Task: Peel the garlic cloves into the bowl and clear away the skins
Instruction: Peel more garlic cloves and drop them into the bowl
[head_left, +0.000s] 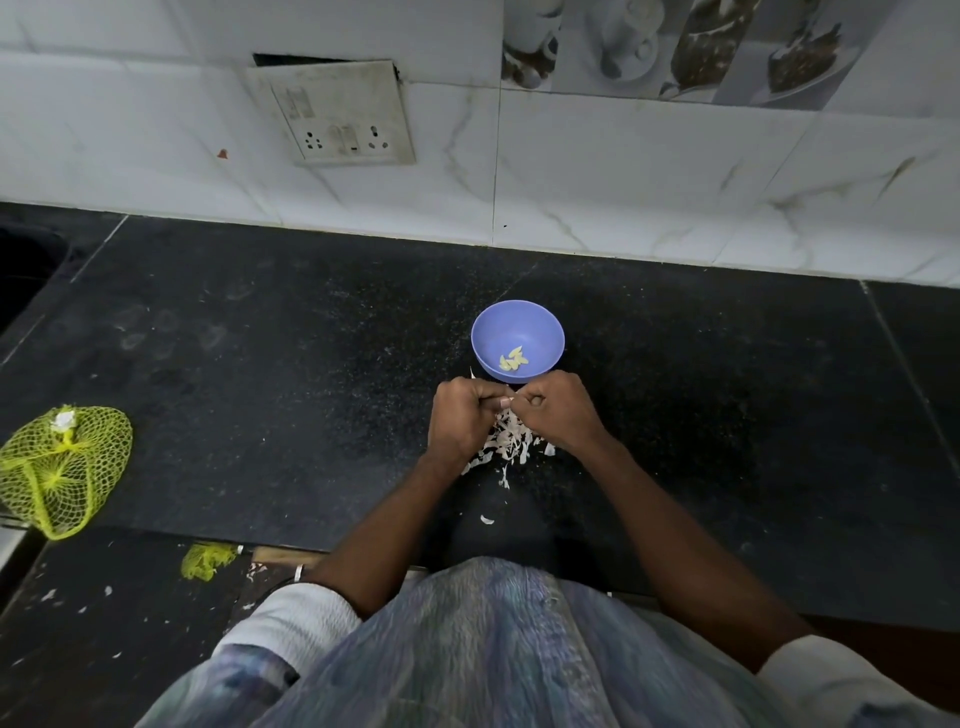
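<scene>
Clove (508, 401) mostly hidden between curled fingers (530, 400).

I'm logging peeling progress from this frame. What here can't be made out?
All in the head view:
- Clove being peeled: hidden between the curled fingers of left hand and right hand.
- Peeled cloves in bowl: too small to count.
- Skins: pile partly covered by both hands.

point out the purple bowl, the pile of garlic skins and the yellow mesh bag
purple bowl (488, 325): head view, inner wall at far left.
pile of garlic skins (511, 444): head view, middle of the heap.
yellow mesh bag (62, 470): head view, centre of netting.
</scene>
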